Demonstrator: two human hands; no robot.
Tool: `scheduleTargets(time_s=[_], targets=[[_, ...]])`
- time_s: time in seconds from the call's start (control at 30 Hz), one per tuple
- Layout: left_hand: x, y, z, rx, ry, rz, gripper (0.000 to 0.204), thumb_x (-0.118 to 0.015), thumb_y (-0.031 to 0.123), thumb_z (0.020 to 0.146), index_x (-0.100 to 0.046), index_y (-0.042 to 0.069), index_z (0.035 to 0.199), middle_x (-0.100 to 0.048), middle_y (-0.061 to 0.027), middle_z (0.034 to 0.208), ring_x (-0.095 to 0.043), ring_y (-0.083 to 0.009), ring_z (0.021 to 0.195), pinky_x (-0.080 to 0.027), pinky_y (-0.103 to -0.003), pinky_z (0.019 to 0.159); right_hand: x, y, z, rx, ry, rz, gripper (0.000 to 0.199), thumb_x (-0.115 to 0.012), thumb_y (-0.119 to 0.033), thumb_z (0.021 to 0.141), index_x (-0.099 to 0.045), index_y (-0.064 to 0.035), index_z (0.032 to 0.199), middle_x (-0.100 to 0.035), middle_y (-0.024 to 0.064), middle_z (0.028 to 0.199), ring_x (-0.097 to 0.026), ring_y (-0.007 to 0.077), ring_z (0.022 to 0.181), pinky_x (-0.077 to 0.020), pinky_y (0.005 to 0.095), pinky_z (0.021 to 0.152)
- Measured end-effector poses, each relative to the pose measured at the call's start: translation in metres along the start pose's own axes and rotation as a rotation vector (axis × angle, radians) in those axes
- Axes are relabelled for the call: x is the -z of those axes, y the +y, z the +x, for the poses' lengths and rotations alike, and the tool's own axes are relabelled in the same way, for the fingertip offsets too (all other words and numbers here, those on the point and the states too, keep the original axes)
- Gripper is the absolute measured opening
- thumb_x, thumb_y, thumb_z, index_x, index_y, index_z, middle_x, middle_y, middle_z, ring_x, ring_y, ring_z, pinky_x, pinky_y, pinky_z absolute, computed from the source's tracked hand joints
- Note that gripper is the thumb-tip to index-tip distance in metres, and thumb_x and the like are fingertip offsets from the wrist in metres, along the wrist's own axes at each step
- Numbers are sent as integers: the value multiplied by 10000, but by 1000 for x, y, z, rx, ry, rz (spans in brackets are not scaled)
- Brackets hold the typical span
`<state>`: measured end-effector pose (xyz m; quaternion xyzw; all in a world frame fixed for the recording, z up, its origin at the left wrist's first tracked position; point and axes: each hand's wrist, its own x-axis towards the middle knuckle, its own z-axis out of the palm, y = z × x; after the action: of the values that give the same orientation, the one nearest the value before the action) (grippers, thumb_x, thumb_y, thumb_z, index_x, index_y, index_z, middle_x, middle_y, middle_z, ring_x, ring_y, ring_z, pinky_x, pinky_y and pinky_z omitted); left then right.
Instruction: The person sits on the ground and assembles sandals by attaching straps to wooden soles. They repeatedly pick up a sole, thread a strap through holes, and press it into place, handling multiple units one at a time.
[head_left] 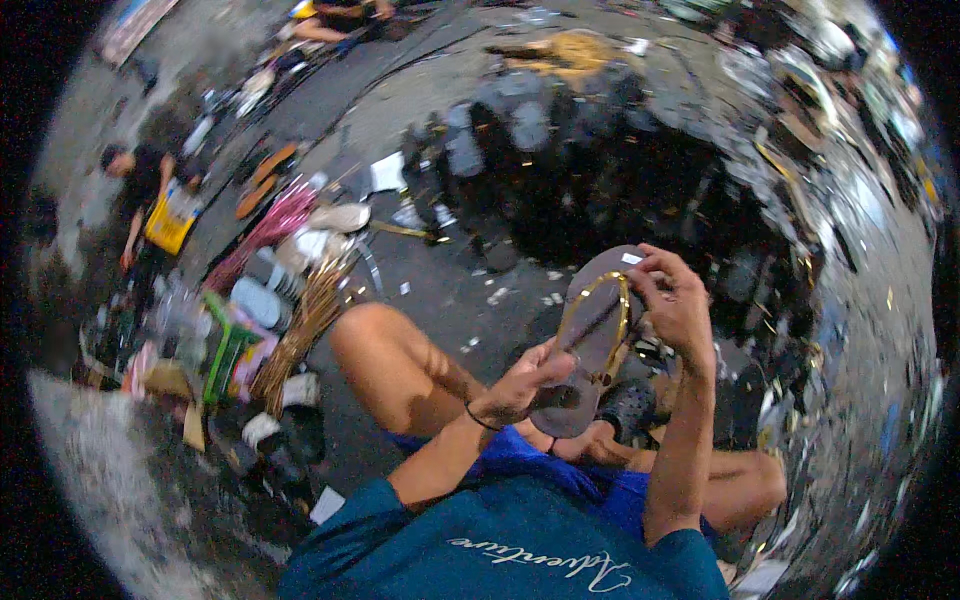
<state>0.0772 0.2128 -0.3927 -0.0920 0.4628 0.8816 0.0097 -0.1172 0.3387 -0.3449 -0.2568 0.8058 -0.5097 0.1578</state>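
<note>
A greyish-brown flip-flop (592,325) with a shiny gold strap is held up in front of my lap. My left hand (530,380) grips it along the side near its lower end, thumb lying across the sole. With bent fingers, my right hand (680,305) pinches the upper end, right beside a small white sticker (632,259). Whether that hand holds the sticker or only the sole's edge, I cannot tell. Beyond the hands spreads a large heap of dark footwear (620,170), blurred in places. A black clog (630,408) with holes is close below the flip-flop.
On my left lie a bundle of brown sticks (300,340), pink strands (265,230), grey-blue slippers (262,300) and a green plastic frame (228,345). Scraps litter the dark ground. Farther left sits a person (145,190) with a yellow item; another person (335,22) is partly visible above.
</note>
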Motion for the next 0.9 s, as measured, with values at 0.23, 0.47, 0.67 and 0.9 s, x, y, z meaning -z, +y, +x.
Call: scheduleTargets(time_s=[0.23,0.47,0.67,0.9], targets=[[82,149,-109,-619,904,396,395,-665,142,886,-513,65,1241,-638,-69,1094,-623,-152,906,-511,-311,817,-34,11,39,213,-167,-24,492,-727,-181,834,-519,-66,1265,-537,94,1267,-620,211,1008,-520,328,832],[285,72,-218,-573,1334,244,617,-693,190,866,-385,32,1378,-615,-103,1167,-610,-202,980,-494,-348,865,-14,69,71,93,-326,-306,436,-694,-276,857,-558,-55,1208,-581,138,1162,-615,241,976,-508,367,830],[314,-20,-188,315,1220,949,711,-750,321,793,-434,10,1348,-572,-160,1249,-531,-292,1170,-436,-423,944,39,94,71,237,-371,-625,447,-688,-292,840,-557,-9,1160,-572,212,1133,-554,360,1084,-488,417,869],[208,57,-30,-172,784,1320,591,-713,270,816,-494,30,1310,-559,-182,1262,-500,-304,1205,-387,-393,1014,150,158,25,-189,-559,-1098,459,-662,-311,832,-540,1,1145,-589,227,1083,-586,414,1015,-500,473,846]])
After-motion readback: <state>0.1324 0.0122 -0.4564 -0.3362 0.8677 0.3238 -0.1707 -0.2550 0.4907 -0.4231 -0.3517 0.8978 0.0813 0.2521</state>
